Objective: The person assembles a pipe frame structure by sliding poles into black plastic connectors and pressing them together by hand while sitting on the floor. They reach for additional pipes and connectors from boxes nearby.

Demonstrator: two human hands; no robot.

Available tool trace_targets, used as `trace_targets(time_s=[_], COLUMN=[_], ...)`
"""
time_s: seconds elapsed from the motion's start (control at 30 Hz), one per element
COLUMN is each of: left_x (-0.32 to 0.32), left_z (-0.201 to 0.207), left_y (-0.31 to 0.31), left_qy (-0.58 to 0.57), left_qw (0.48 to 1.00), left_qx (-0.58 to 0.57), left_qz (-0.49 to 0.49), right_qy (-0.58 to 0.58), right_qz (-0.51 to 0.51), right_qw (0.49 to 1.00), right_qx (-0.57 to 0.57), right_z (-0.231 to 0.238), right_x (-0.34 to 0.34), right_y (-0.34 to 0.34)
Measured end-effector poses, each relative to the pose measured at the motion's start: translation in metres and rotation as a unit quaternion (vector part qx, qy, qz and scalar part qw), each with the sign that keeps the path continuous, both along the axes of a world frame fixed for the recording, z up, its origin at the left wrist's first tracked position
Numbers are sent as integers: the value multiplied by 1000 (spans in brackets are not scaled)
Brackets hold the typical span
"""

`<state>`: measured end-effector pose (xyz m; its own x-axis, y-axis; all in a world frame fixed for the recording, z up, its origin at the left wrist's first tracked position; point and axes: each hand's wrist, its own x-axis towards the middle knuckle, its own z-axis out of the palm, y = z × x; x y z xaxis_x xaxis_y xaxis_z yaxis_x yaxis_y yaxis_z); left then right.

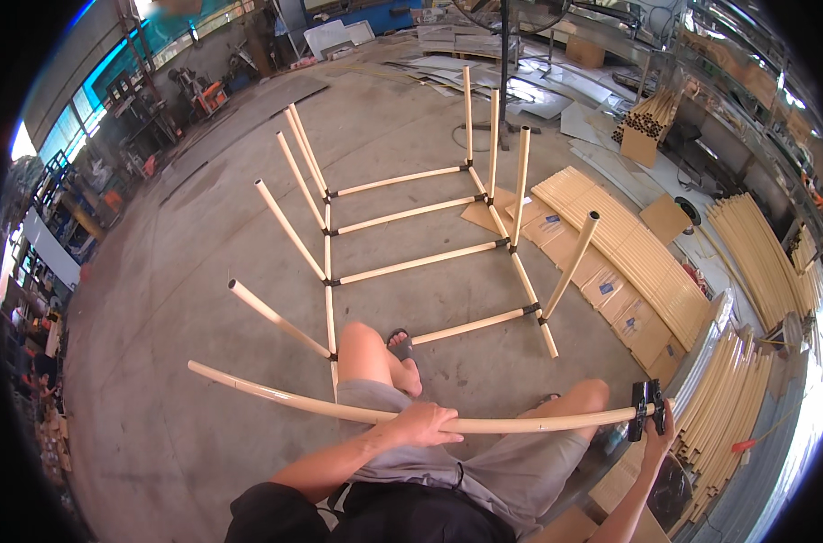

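A long beige pipe (330, 409) lies crosswise above my lap; the fisheye view bends it. My left hand (422, 423) is wrapped round the pipe near its middle. Toward the right end a black pipe joint (645, 410) sits around the pipe, and my right hand (662, 439) grips it there, its fingers partly hidden behind the black parts. Ahead of my knees stands a frame of beige pipes (411, 262) on the floor, with crossbars, black joints at the crossings and several uprights on both sides.
Beige pipes lie side by side on cardboard (624, 244) right of the frame. More loose pipes (724, 389) are stacked by my right side. A black stand (504, 72) rises behind the frame, near flat sheets (538, 95). Tools and machines line the left wall.
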<state>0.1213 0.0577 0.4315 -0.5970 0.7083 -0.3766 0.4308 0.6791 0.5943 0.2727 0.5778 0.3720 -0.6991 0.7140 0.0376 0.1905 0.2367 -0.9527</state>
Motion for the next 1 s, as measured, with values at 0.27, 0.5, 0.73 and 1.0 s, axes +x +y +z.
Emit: trace_targets(time_s=[0.27, 0.5, 0.73, 1.0], left_x=[-22, -21, 14, 38], left_z=[0, 8, 8, 41], left_y=[-3, 5, 0, 8], left_qy=[-141, -165, -145, -215], left_qw=[988, 984, 988, 973], left_qx=[19, 8, 39, 42], left_qz=[-53, -66, -28, 75], right_qy=[-5, 0, 27, 41], right_qz=[19, -2, -40, -122], right_qw=[998, 998, 999, 987], right_qx=[55, 70, 12, -97], right_z=[7, 24, 12, -3], right_x=[-9, -11, -14, 24], right_y=[-1, -16, -13, -36])
